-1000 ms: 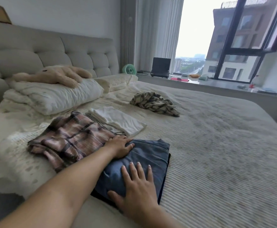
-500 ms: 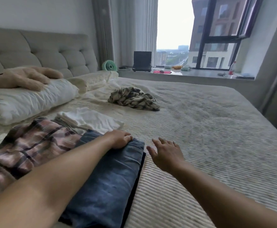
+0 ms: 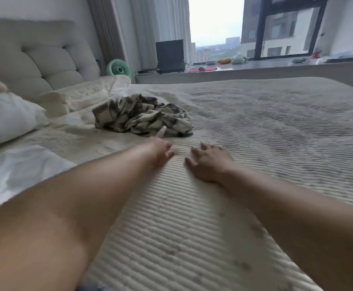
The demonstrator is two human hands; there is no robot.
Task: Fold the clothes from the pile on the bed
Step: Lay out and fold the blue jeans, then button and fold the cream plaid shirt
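Note:
A crumpled beige-and-grey checked garment (image 3: 142, 117) lies in a heap on the ribbed cream bedspread (image 3: 265, 127), toward the headboard side. Both my arms stretch out over the bed toward it. My left hand (image 3: 161, 151) is just short of the heap, one finger pointing at its near edge, the other fingers loosely spread, holding nothing. My right hand (image 3: 209, 162) hovers palm down a little to the right, fingers relaxed, empty. A white folded garment (image 3: 20, 173) shows at the left edge.
White pillows (image 3: 7, 116) and a cream pillow (image 3: 87, 93) lie against the padded headboard (image 3: 35, 59) at left. A green fan (image 3: 119, 69), a dark laptop (image 3: 170, 56) and small items stand on the window ledge (image 3: 276, 67) behind the bed.
Both hands left the folded blue garment and reached forward across the bed toward the checked heap. The view swung right and forward; the folded blue and plaid pieces dropped out of sight.

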